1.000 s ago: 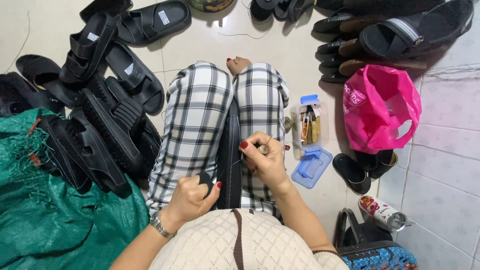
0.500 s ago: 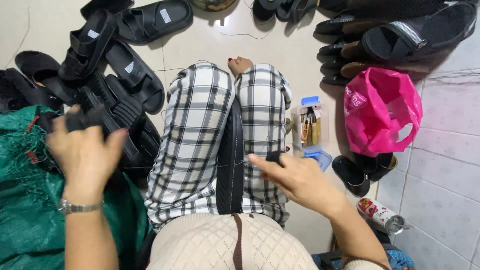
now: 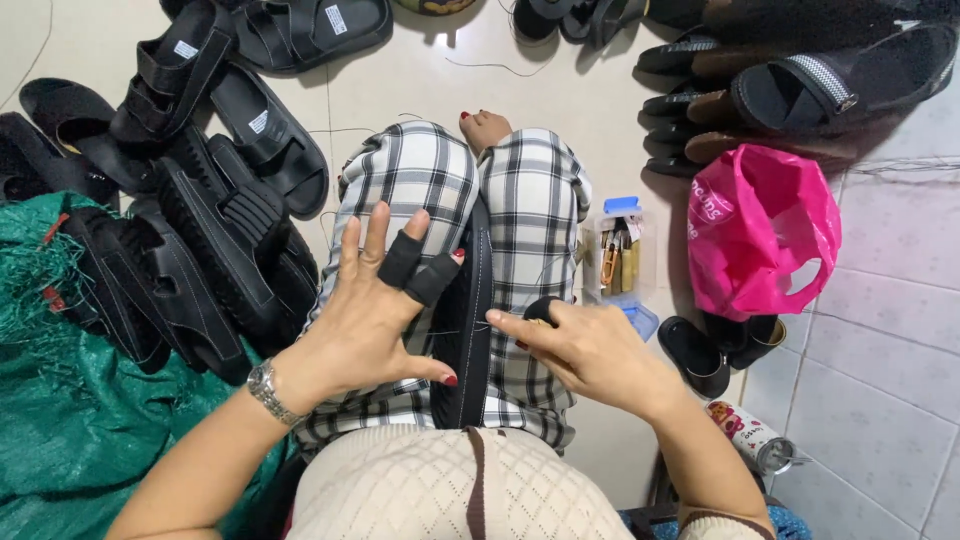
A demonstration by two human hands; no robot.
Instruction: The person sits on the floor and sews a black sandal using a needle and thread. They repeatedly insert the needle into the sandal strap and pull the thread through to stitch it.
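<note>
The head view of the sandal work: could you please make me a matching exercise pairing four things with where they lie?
1. pink bag
2. green sack
3. black sole
4. clear box

a. between the knees
b. far right, on the tiles
c. lower left
d. just right of the checked trousers

Pairs: 1-b, 2-c, 3-a, 4-d

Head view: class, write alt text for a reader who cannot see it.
A seated person's right hand pinches at a black sandal sole held between checked-trousered knees, while the left hand, fingers spread, hovers beside it. Black sandals lie piled around.
</note>
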